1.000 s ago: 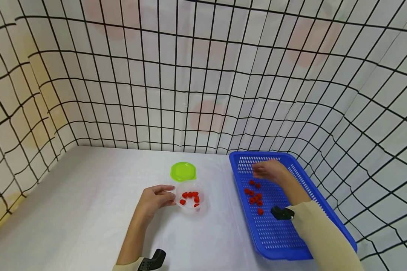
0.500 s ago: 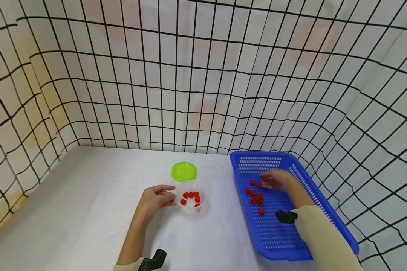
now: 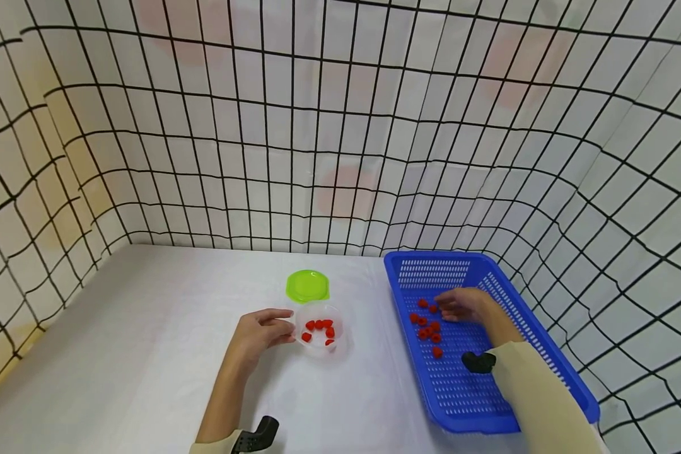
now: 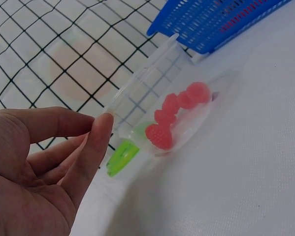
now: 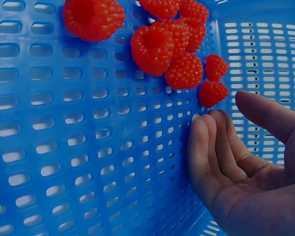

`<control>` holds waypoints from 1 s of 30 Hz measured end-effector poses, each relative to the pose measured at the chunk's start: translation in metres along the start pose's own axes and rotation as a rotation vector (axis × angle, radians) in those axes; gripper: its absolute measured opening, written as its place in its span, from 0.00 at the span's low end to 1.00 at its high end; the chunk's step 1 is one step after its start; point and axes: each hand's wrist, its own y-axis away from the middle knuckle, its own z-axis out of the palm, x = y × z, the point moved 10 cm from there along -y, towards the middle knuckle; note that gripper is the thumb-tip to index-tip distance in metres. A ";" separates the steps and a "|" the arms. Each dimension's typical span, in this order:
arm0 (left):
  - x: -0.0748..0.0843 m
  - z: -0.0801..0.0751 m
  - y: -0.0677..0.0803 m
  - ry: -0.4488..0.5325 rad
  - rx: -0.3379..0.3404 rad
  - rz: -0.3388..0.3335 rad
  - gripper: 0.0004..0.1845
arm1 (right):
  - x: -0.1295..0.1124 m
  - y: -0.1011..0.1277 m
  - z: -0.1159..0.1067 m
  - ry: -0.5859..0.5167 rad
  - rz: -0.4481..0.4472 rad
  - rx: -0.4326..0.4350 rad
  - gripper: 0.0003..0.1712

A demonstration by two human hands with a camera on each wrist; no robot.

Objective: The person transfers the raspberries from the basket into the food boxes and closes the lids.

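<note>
From the head view, I see the left hand touching the clear cup, which sits on the white table with five raspberries inside. The right hand lies low in the blue basket.

At the left wrist, the thumb rests on the cup's rim, fingers loose.

At the right wrist, the fingers are spread apart, holding nothing, just beside a raspberry; I count eight.

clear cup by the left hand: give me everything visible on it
The clear cup is a small, see-through round tub, plastic by the look, open-topped and upright on the white table. It holds several red raspberries. The left hand touches its rim, thumb against the wall. Its green lid lies just behind it; whether they touch is unclear.
</note>
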 end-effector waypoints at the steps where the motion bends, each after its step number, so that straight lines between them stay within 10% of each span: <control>1: 0.000 -0.001 0.000 -0.002 0.003 -0.003 0.15 | 0.000 0.000 0.000 -0.005 0.005 0.003 0.24; 30: -0.004 0.000 -0.004 0.004 0.008 -0.010 0.15 | 0.000 0.001 0.005 0.146 0.027 0.001 0.27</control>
